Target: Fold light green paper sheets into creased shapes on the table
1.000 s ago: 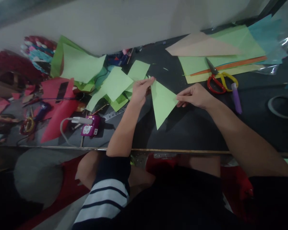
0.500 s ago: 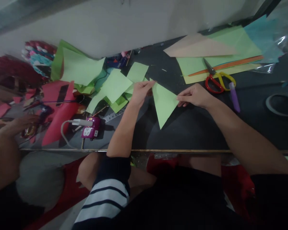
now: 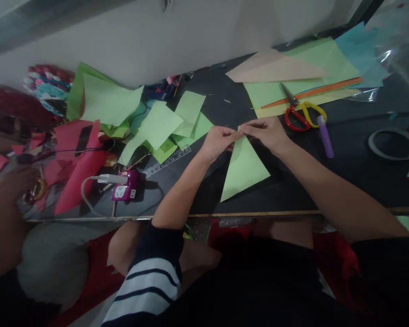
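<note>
A light green triangle of folded paper point(image 3: 244, 170) hangs from my fingers over the dark table, its wide edge toward me. My left hand point(image 3: 219, 141) pinches the top corner from the left. At the same corner my right hand point(image 3: 266, 131) pinches from the right, and the fingertips of both hands nearly meet. They cover the very tip of the paper. Scissors point(image 3: 300, 111) with one red and one yellow handle lie beyond my right hand, with a purple stick point(image 3: 325, 137) against them.
Green paper pieces point(image 3: 162, 121) and a clear ruler point(image 3: 168, 162) lie to the left, near a purple plug adapter point(image 3: 125, 186). More coloured sheets point(image 3: 276, 68) are at the back right, a tape roll point(image 3: 394, 144) far right. Another person's hand point(image 3: 13, 186) works at left.
The paper triangle has turned, so its point is now at the top and its wide edge faces me. My right hand has moved left to meet my left hand at that point.
</note>
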A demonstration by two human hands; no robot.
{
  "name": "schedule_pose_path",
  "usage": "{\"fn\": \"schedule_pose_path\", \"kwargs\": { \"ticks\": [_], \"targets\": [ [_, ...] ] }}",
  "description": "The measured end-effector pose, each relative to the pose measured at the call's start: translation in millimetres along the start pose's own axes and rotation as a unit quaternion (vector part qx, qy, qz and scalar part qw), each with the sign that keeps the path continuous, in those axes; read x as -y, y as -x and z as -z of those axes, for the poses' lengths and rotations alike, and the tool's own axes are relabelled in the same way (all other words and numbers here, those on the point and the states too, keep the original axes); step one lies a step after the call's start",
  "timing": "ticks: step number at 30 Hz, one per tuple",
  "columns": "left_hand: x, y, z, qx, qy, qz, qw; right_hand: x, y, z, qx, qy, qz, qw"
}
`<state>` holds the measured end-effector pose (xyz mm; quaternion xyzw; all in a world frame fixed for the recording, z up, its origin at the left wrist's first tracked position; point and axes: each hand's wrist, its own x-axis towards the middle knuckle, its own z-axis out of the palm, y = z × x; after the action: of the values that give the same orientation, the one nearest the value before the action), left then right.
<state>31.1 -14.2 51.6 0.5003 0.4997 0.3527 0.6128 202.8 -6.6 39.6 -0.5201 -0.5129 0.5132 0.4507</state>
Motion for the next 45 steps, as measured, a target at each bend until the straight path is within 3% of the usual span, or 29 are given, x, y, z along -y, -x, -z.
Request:
{"fn": "schedule_pose_path", "kwargs": {
  "ticks": [5,10,16,22,28,31,36,38,40,45],
  "targets": [
    [4,-1,-7.0,-0.017,-0.009,0.000,1.000,-8,-2,1,-0.017,0.040,0.040,0.998],
    [5,1,-6.9,0.004,-0.026,-0.011,1.000,-7,-3,2,-0.019,0.027,0.030,0.999],
    [9,1,-5.6,-0.017,-0.068,-0.047,0.996,-6,0,-2,-0.024,0.050,0.042,0.998],
    [8,0,-4.8,0.003,-0.050,-0.003,0.999,-11,-12,13,-0.104,0.078,0.078,0.988],
    [2,-5,19.7,0.007,-0.087,0.015,0.996,-17,-38,55,-0.211,-0.005,0.120,0.970],
    [1,-8,40.4,-0.002,-0.079,0.025,0.997,-20,-46,73,-0.222,-0.035,0.112,0.968],
    [5,-17,63.4,-0.093,-0.067,0.021,0.993,-28,-54,77,-0.271,-0.063,0.065,0.958],
    [8,-21,61.5,-0.130,-0.028,0.004,0.991,-35,-57,71,-0.282,-0.067,0.037,0.956],
    [12,-23,52.5,-0.134,0.031,-0.013,0.990,-45,-61,63,-0.270,-0.064,0.025,0.960],
    [26,-20,16.4,-0.010,0.100,-0.028,0.995,-70,-68,59,-0.205,-0.039,0.067,0.976]
  ]
}}
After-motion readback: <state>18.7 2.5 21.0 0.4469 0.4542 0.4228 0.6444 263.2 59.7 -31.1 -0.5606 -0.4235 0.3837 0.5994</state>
